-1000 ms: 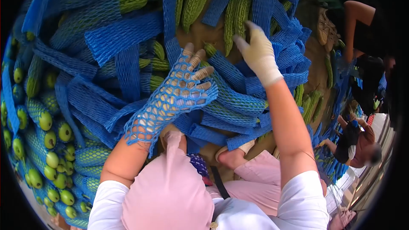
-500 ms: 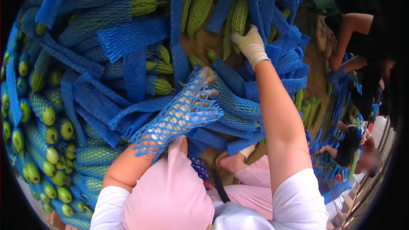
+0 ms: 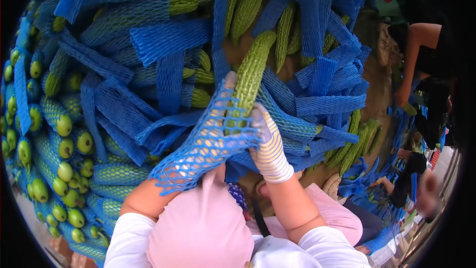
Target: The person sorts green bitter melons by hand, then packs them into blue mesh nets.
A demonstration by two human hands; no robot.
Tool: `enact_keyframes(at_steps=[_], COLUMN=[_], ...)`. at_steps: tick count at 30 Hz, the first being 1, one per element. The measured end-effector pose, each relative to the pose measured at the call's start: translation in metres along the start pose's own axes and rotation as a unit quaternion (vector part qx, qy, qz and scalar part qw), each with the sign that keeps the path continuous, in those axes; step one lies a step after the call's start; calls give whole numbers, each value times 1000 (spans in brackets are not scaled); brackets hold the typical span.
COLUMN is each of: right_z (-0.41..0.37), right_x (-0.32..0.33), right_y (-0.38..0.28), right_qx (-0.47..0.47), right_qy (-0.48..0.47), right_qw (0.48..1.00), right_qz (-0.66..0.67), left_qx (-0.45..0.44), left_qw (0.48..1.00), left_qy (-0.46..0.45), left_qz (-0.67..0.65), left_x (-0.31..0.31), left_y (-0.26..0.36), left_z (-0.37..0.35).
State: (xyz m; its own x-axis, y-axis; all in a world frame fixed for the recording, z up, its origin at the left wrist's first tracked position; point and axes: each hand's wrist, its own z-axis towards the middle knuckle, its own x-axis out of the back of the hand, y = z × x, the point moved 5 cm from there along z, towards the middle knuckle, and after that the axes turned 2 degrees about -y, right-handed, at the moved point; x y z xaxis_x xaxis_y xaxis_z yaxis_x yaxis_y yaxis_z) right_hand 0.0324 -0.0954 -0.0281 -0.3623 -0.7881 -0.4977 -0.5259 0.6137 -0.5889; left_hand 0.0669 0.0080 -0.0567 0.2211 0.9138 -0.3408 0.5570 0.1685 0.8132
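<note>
My left hand (image 3: 206, 141) is inside a blue foam net sleeve (image 3: 181, 173) stretched over its glove and wrist. Its fingers are closed around the lower end of a green bitter melon (image 3: 254, 67), which points up and away. Strands of the net cross the melon's lower part. My right hand (image 3: 270, 144), in a striped white glove, is closed at the net's front edge, right against the melon. Its fingertips are partly hidden there. Netted bitter melons (image 3: 280, 106) lie just beyond both hands.
Sleeved bitter melons (image 3: 124, 20) and flat blue net sleeves (image 3: 171, 39) cover the left and back. Smooth green gourds (image 3: 64, 171) in nets are stacked at far left. Bare bitter melons (image 3: 359, 141) lie at right. Other people (image 3: 421, 168) sit along the right edge.
My right hand has come back from the far pile toward my left hand, bringing a bitter melon. My left fingers, spread before, now close on the melon.
</note>
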Motion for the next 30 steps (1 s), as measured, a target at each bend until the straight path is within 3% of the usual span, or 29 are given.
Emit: enact_keyframes(at_steps=[1, 2, 3, 6, 7, 8, 9, 12, 16, 18, 20, 21, 22, 23, 24, 26, 27, 28, 29, 30], right_z=[-8, -16, -24, -21, -7, 12, 34, 110, 188, 187, 171, 155, 144, 129, 119, 89, 76, 59, 33, 13], right_x=[0, -4, -9, -30, -36, -37, -38, 0, 67, 71, 75, 76, 83, 76, 60, 60, 66, 76, 75, 75], right_y=[-1, -6, -7, -34, -48, -62, -68, -73, -106, -117, -111, -105, -89, -64, -42, -29, -30, -32, -49, -67], right_qx=[-4, -32, -60, 112, 112, 180, 239, 240, 264, 231, 252, 269, 186, 61, 39, -88, -116, -149, -159, -58], right_qy=[1, -39, -80, -31, 4, 25, 30, 46, 168, 185, 232, 277, 242, 165, 27, -24, -46, -65, -89, -18], right_qw=[1000, 993, 969, 925, 944, 896, 877, 918, 812, 748, 732, 716, 827, 960, 997, 980, 971, 959, 977, 995], right_qz=[3, -111, -225, -361, -310, -406, -416, -313, -494, -594, -589, -581, -471, -216, 62, 179, 205, 233, 114, -84], left_qx=[-12, -24, 9, 28, 36, 42, 49, 63, 88, 82, 66, 34, 4, -60, -50, -203, -158, -167, -66, 36], left_qw=[1000, 999, 980, 973, 970, 967, 964, 954, 937, 955, 970, 993, 1000, 987, 952, 881, 894, 896, 906, 902], left_qy=[12, 23, 29, 25, 22, 20, 18, 7, 5, 26, 44, 22, -1, -21, -87, -209, -314, -347, -384, -416], left_qz=[16, 32, -198, -226, -238, -249, -259, -292, -337, -284, -230, -114, 3, 146, 288, 372, 277, 220, 168, 112], left_x=[16, 14, 13, 7, 5, 3, 2, -2, -3, -4, -2, 0, 2, 2, -8, -31, -33, -31, -22, -15], left_y=[9, 20, 14, 14, 17, 21, 26, 44, 56, 59, 59, 55, 47, 27, 36, 36, 44, 48, 51, 51], left_z=[-19, -20, -16, -16, -15, -15, -15, -10, -12, -13, -12, -13, -15, -19, -26, -40, -45, -49, -49, -52])
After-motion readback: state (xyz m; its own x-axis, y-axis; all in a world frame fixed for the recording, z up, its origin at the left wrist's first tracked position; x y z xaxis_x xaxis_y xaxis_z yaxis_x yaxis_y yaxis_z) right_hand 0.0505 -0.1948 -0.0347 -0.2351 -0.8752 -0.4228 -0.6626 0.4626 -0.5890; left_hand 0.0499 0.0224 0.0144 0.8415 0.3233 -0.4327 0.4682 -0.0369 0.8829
